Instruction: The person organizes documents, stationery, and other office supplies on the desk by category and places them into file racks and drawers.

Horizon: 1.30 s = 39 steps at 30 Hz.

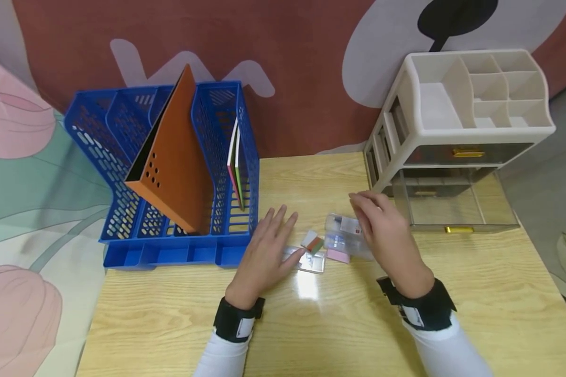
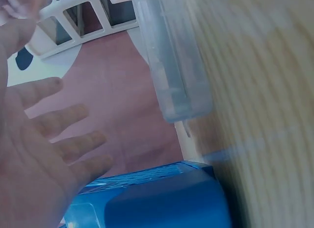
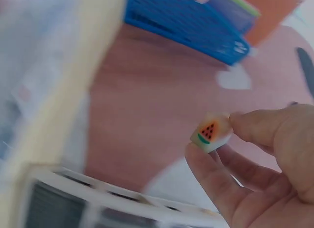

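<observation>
My right hand [image 1: 389,238] pinches a small eraser [image 3: 212,132] with a watermelon print between thumb and fingertips. In the head view the fingers hide it, above a clear plastic case [image 1: 335,241] with white-labelled contents. My left hand [image 1: 266,254] is spread with straight fingers, its thumb over a flat clear box [image 1: 313,263]. The left wrist view shows its open palm facing a translucent case [image 2: 171,66]. Between the hands lie a small white, orange and green block [image 1: 313,243] and a pink block [image 1: 338,256].
At the left stands a blue file rack [image 1: 137,254] holding an orange folder [image 1: 176,162] and thin booklets [image 1: 236,162]. A white desk organizer [image 1: 486,133] is at the back right, its clear lower drawer [image 1: 434,228] pulled out towards the right forearm.
</observation>
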Motion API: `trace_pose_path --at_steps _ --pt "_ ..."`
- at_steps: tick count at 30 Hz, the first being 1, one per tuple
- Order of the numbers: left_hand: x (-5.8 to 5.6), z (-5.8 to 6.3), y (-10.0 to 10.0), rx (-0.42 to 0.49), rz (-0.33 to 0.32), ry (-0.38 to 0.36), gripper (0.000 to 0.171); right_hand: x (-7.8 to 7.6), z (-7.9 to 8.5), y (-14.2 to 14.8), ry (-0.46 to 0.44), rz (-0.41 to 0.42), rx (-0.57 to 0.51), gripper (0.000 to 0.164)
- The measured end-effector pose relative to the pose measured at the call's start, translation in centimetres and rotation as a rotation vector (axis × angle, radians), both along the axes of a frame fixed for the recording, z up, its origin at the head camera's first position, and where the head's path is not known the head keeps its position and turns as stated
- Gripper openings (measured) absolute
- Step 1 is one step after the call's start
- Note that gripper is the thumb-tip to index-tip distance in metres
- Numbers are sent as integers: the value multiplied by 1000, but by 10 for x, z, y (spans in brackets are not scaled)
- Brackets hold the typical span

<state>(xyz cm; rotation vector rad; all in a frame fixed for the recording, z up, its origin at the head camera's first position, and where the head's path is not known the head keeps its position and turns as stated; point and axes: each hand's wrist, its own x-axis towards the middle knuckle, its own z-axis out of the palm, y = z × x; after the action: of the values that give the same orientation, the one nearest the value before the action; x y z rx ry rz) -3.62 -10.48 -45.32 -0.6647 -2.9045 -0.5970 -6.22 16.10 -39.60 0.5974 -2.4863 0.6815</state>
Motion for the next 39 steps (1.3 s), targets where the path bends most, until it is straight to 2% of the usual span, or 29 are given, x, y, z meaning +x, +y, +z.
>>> trace_pose_path --at_steps 4,9,15,19,25,30,32,35,39 --pt "1 0 0 0 -30 56 76 13 31 11 50 -38 -2 34" --pt "3 4 1 -13 -39 107 76 18 54 36 65 -110 24 31" --pt "7 12 6 -7 -69 105 76 12 58 65 47 -184 47 33" --pt "11 16 12 -3 -103 102 75 4 53 79 14 -182 100 27" --pt "14 18 21 -25 -145 125 75 -10 42 93 -106 -148 163 19" --pt "16 21 25 -50 -149 142 75 -30 36 103 -198 -110 228 16" --pt "17 23 27 -53 -151 155 74 -38 35 106 -262 -108 253 15" --pt "20 23 29 -52 -168 168 74 -47 32 110 -412 -106 274 16" --pt "22 21 32 -57 -193 163 75 -56 26 109 -564 -104 304 22"
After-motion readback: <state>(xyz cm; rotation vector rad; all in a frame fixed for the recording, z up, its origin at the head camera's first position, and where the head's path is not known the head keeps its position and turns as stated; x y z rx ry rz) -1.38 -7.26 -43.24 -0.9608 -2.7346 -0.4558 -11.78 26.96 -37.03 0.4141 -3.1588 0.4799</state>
